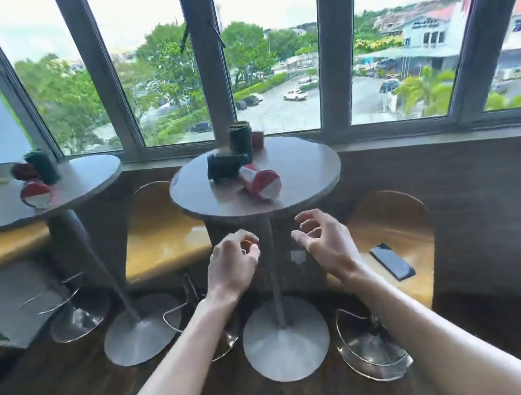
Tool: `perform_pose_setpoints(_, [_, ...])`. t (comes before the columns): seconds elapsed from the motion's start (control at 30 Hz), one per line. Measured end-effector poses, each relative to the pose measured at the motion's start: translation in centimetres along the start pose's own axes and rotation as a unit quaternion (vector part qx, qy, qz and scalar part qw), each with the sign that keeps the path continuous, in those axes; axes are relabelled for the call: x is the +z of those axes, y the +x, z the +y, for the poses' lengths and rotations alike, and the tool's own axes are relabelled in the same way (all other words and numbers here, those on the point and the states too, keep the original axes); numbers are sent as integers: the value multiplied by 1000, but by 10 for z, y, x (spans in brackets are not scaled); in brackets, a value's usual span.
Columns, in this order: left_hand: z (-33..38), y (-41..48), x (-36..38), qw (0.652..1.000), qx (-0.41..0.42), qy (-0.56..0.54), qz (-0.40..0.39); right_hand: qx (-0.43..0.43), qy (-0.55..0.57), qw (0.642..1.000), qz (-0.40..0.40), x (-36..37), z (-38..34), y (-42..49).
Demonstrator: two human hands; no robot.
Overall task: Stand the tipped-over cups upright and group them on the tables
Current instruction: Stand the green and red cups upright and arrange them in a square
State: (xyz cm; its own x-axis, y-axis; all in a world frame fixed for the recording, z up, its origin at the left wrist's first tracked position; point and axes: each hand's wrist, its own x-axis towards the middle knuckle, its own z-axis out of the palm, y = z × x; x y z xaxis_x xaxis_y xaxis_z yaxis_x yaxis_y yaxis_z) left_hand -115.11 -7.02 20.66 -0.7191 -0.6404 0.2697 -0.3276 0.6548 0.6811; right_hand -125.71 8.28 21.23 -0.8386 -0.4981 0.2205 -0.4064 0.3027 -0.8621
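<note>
On the near round table [303,169] a red-and-white cup [260,181] lies on its side, next to a dark green cup [225,165] that is also tipped over. Behind them a dark green cup [241,139] stands upright, with a dark red cup [257,138] beside it. The left round table [88,175] holds a tipped red-and-white cup [37,198], an upright dark green cup [43,167] and a dark red cup [23,171] lying down. My left hand [232,261] and right hand [324,241] hover below the near table's front edge, fingers curled loosely, holding nothing.
Yellow-seated stools stand between the tables [162,239] and at the far left [3,246]. A wooden stool [407,227] at the right carries a dark phone [392,261]. Large windows [273,38] run behind both tables. Chrome table bases [286,339] rest on the dark floor.
</note>
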Motion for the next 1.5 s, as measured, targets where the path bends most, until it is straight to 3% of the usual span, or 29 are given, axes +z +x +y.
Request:
perform_pose_setpoints(0.17, [-13, 126, 15, 998, 4, -19, 68, -57, -16, 998, -10, 22, 10, 132])
perform_pose_setpoints(0.3, [-32, 208, 22, 996, -36, -41, 70, -60, -115, 991, -44, 49, 19, 217])
perform_pose_setpoints(0.53, [-85, 320, 25, 982, -108, -146, 49, -20, -130, 990, -41, 97, 50, 261])
perform_pose_setpoints(0.63, [-110, 356, 25, 982, -107, -154, 16, -32, -96, 995, -6, 113, 64, 256])
perform_pose_setpoints(0.8, [-136, 401, 25, 977, -103, -153, -103, -58, -82, 993, 61, 128, 66, 244])
perform_pose_setpoints(1.03, [-148, 418, 35, 954, -98, -203, -200, -25, -62, 993, 101, 138, 68, 238])
perform_pose_setpoints(1.2, [-174, 432, 55, 958, -126, -207, -151, -12, -39, 993, 107, 140, 63, 237])
perform_pose_setpoints(1.5, [-127, 394, 28, 982, 3, -186, 23, 7, -42, 993, 109, 140, 55, 239])
